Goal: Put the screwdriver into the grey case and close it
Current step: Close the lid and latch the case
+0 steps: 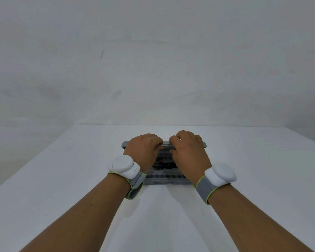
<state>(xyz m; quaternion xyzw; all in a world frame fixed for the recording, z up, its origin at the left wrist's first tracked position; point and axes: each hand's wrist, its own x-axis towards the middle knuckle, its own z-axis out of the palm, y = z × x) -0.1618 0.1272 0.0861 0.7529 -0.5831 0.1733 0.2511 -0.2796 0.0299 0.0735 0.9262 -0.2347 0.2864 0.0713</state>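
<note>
White wall fills the upper half of the view, and below it a white table carries the grey case near its middle, lying open with rows of dark slots showing between the wrists. Both forearms reach over it, each with a grey band and a white puck at the wrist; the left hand and right hand curl their fingers over the case's far edge, gripping the lid. The screwdriver cannot be made out among the dark slots.

Two hands, one grey case
</note>
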